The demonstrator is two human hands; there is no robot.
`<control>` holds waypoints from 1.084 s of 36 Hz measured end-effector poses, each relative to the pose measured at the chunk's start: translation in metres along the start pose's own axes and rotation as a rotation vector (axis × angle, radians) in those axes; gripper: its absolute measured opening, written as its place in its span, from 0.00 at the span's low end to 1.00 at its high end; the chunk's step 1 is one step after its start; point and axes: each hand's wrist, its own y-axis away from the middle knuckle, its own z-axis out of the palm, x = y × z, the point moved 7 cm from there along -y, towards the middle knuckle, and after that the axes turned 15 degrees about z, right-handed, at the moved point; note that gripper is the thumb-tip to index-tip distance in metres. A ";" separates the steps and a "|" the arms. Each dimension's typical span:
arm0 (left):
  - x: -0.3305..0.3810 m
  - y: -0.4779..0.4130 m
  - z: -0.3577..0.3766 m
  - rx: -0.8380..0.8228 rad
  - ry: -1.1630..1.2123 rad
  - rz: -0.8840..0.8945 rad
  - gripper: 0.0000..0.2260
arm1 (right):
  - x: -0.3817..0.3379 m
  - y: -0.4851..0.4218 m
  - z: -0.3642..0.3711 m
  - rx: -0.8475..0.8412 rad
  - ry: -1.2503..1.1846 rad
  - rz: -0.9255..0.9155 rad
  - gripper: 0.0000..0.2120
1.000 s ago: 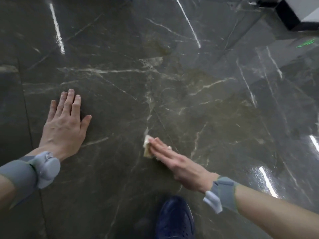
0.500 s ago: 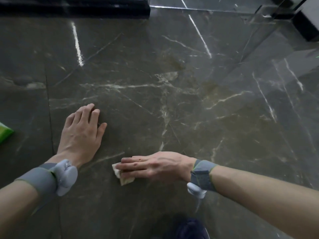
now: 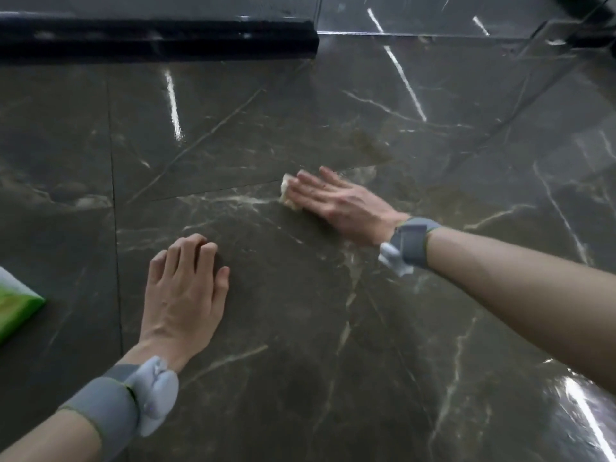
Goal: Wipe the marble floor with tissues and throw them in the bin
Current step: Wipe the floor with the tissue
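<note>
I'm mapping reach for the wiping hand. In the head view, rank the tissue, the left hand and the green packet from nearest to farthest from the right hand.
1. Tissue: under the right hand's fingertips, touching it.
2. Left hand: to the lower left, nearer the person.
3. Green packet: at the far left edge of the view.

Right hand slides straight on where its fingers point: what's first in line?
Bare marble floor ahead of the right hand and its tissue; farther on, probably the black skirting, though depth is unclear.
</note>
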 end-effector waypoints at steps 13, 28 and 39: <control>-0.002 -0.003 0.003 0.005 0.020 -0.007 0.14 | 0.128 -0.054 0.009 -0.143 -0.054 0.528 0.37; -0.003 0.000 0.006 -0.043 -0.012 0.000 0.14 | 0.035 -0.033 0.019 -0.079 -0.356 0.439 0.33; 0.013 -0.031 -0.007 -0.453 -0.167 0.243 0.22 | -0.062 0.020 -0.009 -0.310 -0.426 0.110 0.24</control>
